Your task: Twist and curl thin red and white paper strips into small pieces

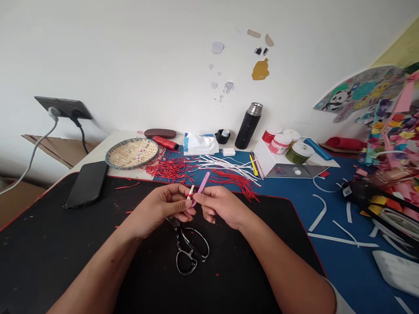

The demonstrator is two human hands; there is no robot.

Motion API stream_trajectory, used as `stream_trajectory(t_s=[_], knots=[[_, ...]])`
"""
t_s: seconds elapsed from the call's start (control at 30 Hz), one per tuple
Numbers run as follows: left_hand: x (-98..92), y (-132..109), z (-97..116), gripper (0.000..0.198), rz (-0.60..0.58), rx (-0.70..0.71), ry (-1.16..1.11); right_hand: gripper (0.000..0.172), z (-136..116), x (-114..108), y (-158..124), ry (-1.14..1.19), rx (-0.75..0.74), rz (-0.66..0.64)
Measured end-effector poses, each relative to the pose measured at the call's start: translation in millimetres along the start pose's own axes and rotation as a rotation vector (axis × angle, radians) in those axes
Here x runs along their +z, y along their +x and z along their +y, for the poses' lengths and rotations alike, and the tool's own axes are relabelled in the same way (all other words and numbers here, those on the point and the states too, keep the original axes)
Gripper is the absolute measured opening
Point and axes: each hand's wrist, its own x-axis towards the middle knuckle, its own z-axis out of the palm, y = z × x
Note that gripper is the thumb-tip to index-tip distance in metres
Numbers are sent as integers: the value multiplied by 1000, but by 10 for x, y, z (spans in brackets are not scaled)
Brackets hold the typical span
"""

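Observation:
My left hand (172, 203) is pinched on a small white strip (190, 191) with red cord wound about it, held above the black mat. Close beside it, my right hand (222, 205) grips a slim pink-purple stick (204, 180) between thumb and fingers. The stick's lower end meets the white strip, partly hidden by my fingertips. Under my hands lies a pair of scissors (187, 252), handles toward me, the blades mostly covered by my left hand. Cut red cords (172, 170) and white cords (225, 163) are heaped just beyond.
A woven basket (132, 153), a red thread spool (165, 143), a tissue pack (201, 145) and a black flask (249, 126) stand along the wall. Paint jars (299, 152) are at back right. A phone (87, 185) lies left; paper strips (342, 240) lie right.

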Motion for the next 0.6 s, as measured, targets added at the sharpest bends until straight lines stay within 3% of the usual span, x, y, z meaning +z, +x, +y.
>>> stream_trajectory(t_s=[0.17, 0.37, 0.5, 0.6], knots=[[-20, 26, -21, 46, 69, 53, -46, 38, 24, 14, 36, -282, -76, 128], [-51, 52, -33, 49, 137, 69, -153, 17, 7, 15, 14, -637, -338, 388], [-55, 62, -55, 46, 113, 70, -234, 28, 8, 47, -16, -819, -457, 331], [-52, 67, -75, 42, 93, 73, -274, 18, 13, 58, -25, -883, -508, 258]])
